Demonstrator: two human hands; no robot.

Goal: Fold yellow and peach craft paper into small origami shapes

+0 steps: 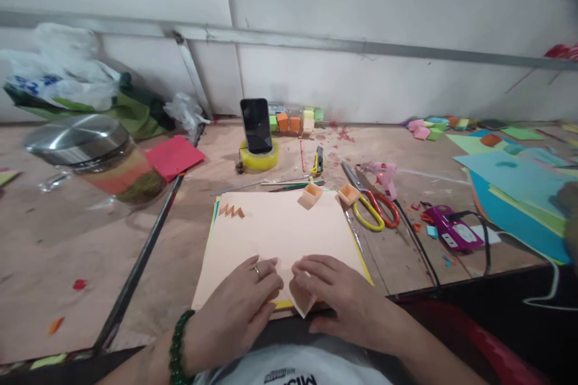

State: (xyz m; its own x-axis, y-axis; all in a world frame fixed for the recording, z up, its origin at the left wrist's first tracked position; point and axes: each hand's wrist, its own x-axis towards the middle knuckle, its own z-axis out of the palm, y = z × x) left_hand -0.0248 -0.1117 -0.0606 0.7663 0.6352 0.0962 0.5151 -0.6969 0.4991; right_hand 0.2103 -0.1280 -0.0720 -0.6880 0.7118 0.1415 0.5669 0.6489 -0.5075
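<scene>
A folded peach paper piece point(301, 299) is between my two hands at the front edge of a stack of coloured paper sheets point(280, 228), peach on top. My right hand point(336, 289) grips it with bent fingers, thumb below. My left hand point(246, 301), wearing a ring and a green bead bracelet, has its fingers curled at the paper's left side; its fingertips partly hide the contact. Two small open peach paper boxes point(312, 194) point(348, 194) sit at the far right of the stack. A zigzag-folded peach strip point(232, 211) lies on its upper left.
Scissors point(371, 201), a pink glue gun point(385, 179) and a yellow cutter point(318, 160) lie beyond and right of the stack. A phone point(256, 125) leans on a tape roll point(259, 157). A glass jar point(102, 159) stands left; a purple power strip point(454, 228) lies right, with cords.
</scene>
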